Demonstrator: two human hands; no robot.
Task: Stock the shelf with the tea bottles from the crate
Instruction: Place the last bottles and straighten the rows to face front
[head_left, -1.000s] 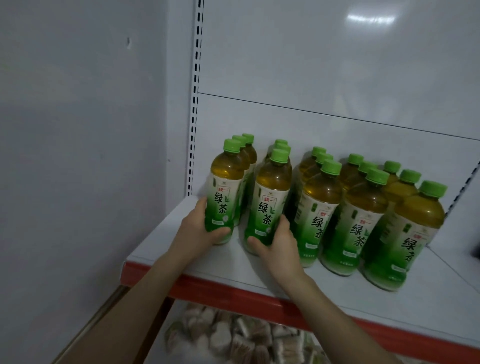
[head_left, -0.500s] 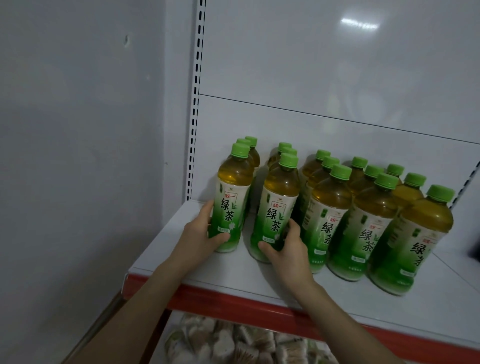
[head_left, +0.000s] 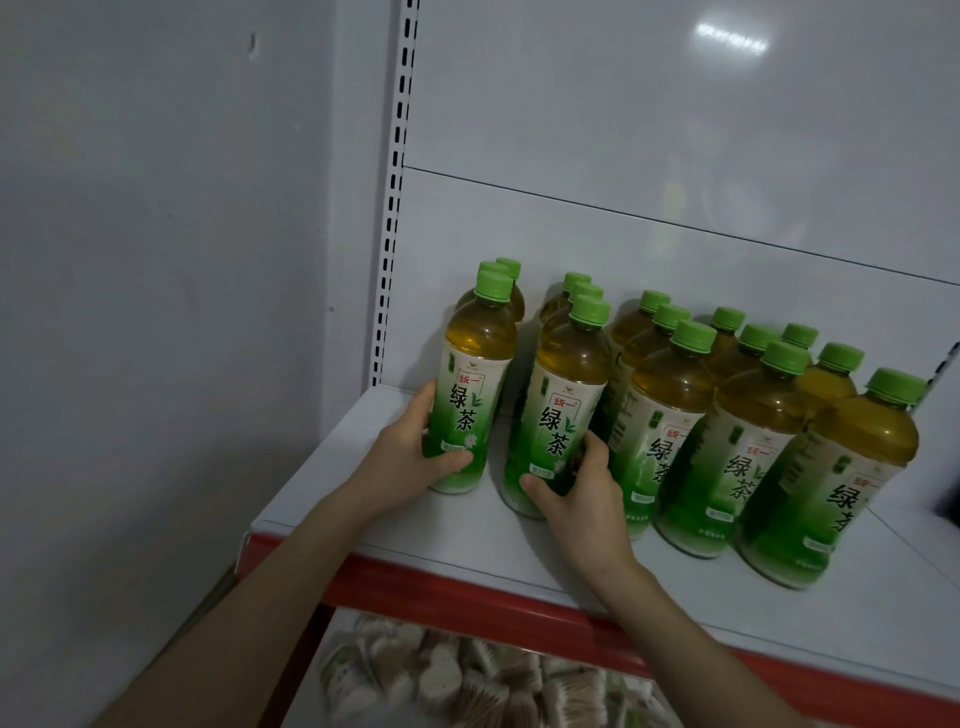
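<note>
While the left hand (head_left: 410, 462) is gripping the leftmost tea bottle (head_left: 470, 395) low on its label, fingers curling round the far side and thumb lying across the front, that bottle is standing upright on the shelf (head_left: 467, 535) near its left end, ahead of two more. Right hand (head_left: 582, 493) is gripping the next bottle (head_left: 563, 415) the same way, fingers wrapping its lower body, just beside the stocked rows (head_left: 680, 415) further right. My read: both are being squared into the front row. Next move is calling for a clean release without tipping either, then a trip to the crate, which isn't showing. Packets (head_left: 441, 680) are lying on the shelf below.
</note>
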